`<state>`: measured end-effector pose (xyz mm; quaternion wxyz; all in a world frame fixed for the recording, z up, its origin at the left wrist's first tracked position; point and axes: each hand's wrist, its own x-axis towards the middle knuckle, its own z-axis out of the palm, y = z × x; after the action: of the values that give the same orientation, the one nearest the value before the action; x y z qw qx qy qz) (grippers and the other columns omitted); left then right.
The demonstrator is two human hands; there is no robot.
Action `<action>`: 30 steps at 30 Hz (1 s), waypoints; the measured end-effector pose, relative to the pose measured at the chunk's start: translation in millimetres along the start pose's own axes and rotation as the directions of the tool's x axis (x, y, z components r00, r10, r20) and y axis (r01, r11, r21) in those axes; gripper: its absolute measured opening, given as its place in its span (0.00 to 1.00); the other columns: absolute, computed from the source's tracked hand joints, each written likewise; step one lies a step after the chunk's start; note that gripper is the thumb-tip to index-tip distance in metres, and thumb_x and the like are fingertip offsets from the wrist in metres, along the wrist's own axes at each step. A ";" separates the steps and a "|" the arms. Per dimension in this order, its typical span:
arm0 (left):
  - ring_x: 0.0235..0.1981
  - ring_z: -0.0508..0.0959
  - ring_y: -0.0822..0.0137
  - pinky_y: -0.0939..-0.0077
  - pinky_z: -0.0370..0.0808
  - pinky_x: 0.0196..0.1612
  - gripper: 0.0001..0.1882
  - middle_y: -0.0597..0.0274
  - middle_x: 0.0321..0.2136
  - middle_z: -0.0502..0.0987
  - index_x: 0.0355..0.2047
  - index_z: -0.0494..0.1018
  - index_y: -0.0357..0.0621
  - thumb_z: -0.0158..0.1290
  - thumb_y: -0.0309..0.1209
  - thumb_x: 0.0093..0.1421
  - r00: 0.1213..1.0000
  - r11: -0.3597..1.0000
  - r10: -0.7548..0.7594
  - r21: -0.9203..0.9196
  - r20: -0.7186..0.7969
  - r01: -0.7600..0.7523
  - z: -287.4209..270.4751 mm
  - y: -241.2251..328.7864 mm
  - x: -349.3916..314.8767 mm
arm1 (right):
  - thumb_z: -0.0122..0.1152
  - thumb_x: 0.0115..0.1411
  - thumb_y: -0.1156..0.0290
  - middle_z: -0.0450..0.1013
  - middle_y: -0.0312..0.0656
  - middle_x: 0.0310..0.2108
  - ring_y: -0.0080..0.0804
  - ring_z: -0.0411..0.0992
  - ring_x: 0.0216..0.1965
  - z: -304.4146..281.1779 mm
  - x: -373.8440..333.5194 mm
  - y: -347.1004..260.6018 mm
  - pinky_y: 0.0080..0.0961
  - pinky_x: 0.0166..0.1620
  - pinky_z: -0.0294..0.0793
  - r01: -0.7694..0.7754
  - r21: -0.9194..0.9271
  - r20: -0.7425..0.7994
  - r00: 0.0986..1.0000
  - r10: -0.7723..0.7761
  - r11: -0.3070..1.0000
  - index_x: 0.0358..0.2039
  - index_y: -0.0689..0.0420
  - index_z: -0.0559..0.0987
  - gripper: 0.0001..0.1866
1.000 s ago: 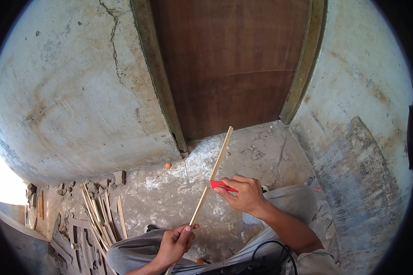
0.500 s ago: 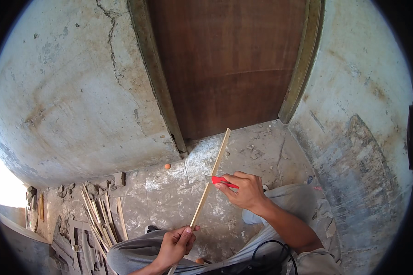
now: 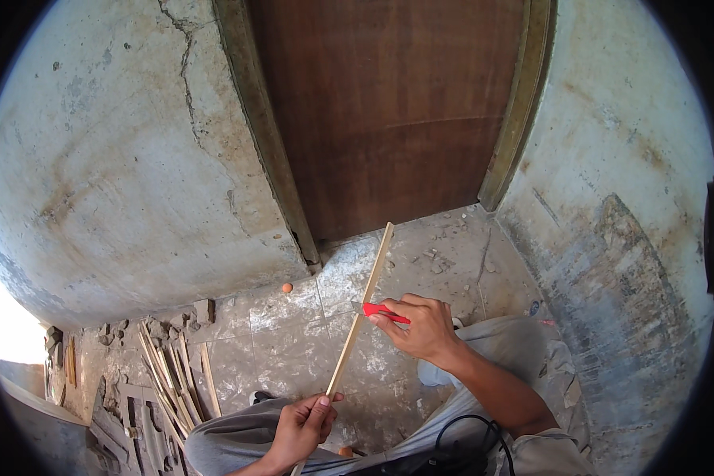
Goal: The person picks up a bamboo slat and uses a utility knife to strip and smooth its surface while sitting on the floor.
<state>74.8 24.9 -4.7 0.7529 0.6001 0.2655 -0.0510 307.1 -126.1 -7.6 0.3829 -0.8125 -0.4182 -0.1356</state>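
My left hand [image 3: 303, 428] grips the lower part of a thin, pale wooden strip [image 3: 343, 361], thumb on top, just above my lap. The strip slants up and away to the right, its far end in the air before the door. In my right hand [image 3: 420, 325] is a red utility knife [image 3: 385, 312], held between thumb and fingers. Its short blade lies against the strip around the middle of its length. Part of the strip's near end shows below my left hand.
Several loose wooden strips [image 3: 170, 373] lean in a bundle at the left, by grey slotted pieces [image 3: 139, 428] and rubble [image 3: 202, 311]. A small orange ball-like thing [image 3: 287, 288] lies near the wall. Ahead stands a brown door [image 3: 389, 111]. A black cable [image 3: 476, 420] crosses my lap.
The whole view has shifted slightly. My hands keep their grips, and the knife's blade stays at nearly the same spot on the strip.
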 end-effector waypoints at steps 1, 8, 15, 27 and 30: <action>0.15 0.61 0.82 0.84 0.58 0.18 0.17 0.72 0.18 0.66 0.49 0.73 0.32 0.43 0.35 0.72 1.000 1.000 -0.001 0.000 0.000 0.001 0.3 0.3 -0.4 | 0.70 0.55 0.58 0.74 0.40 0.18 0.35 0.73 0.16 0.2 0.2 0.2 0.29 0.20 0.70 0.004 -0.001 0.002 1.000 -0.004 1.000 0.34 0.56 0.85 0.15; 0.15 0.61 0.82 0.84 0.58 0.18 0.18 0.72 0.18 0.66 0.49 0.74 0.34 0.42 0.36 0.73 0.998 0.995 -0.056 -0.077 -0.002 0.056 4.1 4.2 -5.4 | 0.69 0.55 0.56 0.74 0.39 0.18 0.35 0.72 0.15 2.7 2.1 1.1 0.29 0.19 0.69 0.002 -0.017 0.032 0.999 -0.001 1.000 0.33 0.55 0.85 0.15; 0.15 0.61 0.81 0.85 0.58 0.18 0.18 0.71 0.18 0.67 0.48 0.74 0.34 0.42 0.36 0.73 0.998 0.997 -0.061 -0.059 -0.034 0.059 3.3 1.9 -7.2 | 0.69 0.54 0.56 0.74 0.39 0.18 0.36 0.73 0.17 8.5 4.2 3.0 0.30 0.20 0.70 -0.008 -0.024 0.058 0.998 0.009 1.000 0.33 0.54 0.85 0.15; 0.14 0.60 0.82 0.83 0.56 0.17 0.18 0.73 0.16 0.65 0.43 0.76 0.37 0.45 0.40 0.71 0.992 0.989 0.122 0.092 -0.025 -0.120 2.9 -9.7 -11.3 | 0.64 0.57 0.50 0.76 0.43 0.22 0.43 0.76 0.24 -1.6 19.8 21.8 0.37 0.26 0.73 -0.141 -0.116 0.052 0.988 0.148 0.983 0.34 0.55 0.85 0.20; 0.14 0.60 0.82 0.84 0.56 0.17 0.18 0.73 0.16 0.65 0.43 0.77 0.37 0.45 0.40 0.71 0.991 0.989 0.134 0.071 -0.025 -0.132 4.5 -6.0 -12.3 | 0.63 0.57 0.49 0.77 0.45 0.24 0.45 0.77 0.26 -2.5 22.2 23.9 0.38 0.28 0.74 -0.170 -0.112 0.068 0.982 0.178 0.979 0.35 0.57 0.85 0.22</action>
<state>63.4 16.1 -3.6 0.7293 0.6428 0.2343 -0.0007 339.7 -123.6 -6.1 0.3332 -0.8698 -0.3522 -0.0918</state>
